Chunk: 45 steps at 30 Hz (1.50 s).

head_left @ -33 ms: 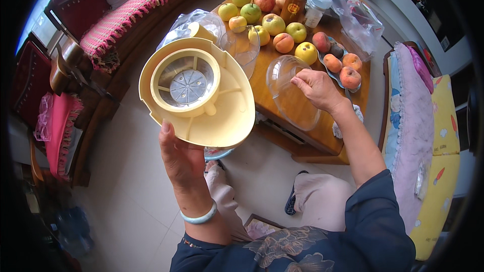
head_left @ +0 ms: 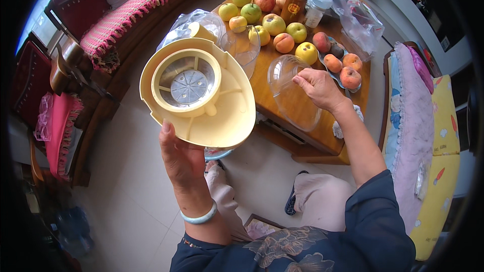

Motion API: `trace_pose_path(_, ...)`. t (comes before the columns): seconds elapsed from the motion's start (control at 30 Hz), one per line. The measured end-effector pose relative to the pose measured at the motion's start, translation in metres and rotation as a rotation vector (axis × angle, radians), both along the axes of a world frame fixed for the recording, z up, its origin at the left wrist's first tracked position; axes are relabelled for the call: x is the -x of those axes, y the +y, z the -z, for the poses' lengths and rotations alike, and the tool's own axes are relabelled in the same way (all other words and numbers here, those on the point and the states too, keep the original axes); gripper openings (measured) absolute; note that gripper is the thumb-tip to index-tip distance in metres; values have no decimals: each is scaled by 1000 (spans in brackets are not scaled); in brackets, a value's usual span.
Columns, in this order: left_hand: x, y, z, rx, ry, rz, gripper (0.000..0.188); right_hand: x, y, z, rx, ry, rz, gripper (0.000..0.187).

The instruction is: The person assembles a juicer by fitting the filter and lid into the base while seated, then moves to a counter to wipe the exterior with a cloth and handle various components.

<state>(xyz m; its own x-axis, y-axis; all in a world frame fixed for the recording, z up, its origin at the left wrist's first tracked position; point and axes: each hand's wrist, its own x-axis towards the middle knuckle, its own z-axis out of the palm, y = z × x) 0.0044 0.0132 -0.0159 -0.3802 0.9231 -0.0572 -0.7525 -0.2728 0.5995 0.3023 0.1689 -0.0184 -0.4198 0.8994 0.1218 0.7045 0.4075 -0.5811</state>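
My left hand [head_left: 182, 158] grips the lower rim of a cream plastic juicer bowl [head_left: 234, 103], thumb on the edge and the other fingers hidden beneath. Seated in the bowl is a round strainer basket [head_left: 192, 88] with a metal grating disc at its bottom. The bowl is tilted so its inside faces me, held in the air left of the table. My right hand [head_left: 321, 89] pinches a clear plastic juicer cover [head_left: 288, 102] near its top edge, over the table's front corner. Bowl and cover are apart.
On the wooden table [head_left: 322, 141] lie several apples [head_left: 274, 23] and peaches [head_left: 350, 77], some peaches on a plate. Behind them stand a brown bottle [head_left: 294, 6] and a clear jar [head_left: 315, 14], beside plastic bags [head_left: 359, 22]. Clear containers [head_left: 245, 50] sit behind the bowl. A cushioned bench [head_left: 413, 121] is at right.
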Motion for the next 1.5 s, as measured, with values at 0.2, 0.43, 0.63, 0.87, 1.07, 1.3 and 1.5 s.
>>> trace_pose_path(0.2, -4, 1, -6, 70, 66, -4, 60, -14, 6, -12, 190, 253, 90, 27)
trace_pose_path(0.43, -12, 2, 8, 22, 93, 212, 57, -31, -5, -65, 338, 615, 167, 33)
trace_pose_path(0.63, -33, 8, 12, 88, 72, 287, 69, -9, -25, -118, 279, 609, 30, 36)
trace_pose_path(0.87, -49, 11, 1, 19, 157, 358, 61, 37, -43, -154, 196, 410, -155, 31)
trace_pose_path(1.07, -57, 11, 3, 3, 116, 374, 67, 63, -44, -157, 114, 288, -213, 29)
trace_pose_path(1.3, -63, 10, 0, -21, 84, 412, 69, 78, -50, -141, -61, 191, -209, 25)
trace_pose_path(1.5, -65, 10, 2, -23, 105, 407, 74, 88, -53, -144, -117, 79, -229, 26)
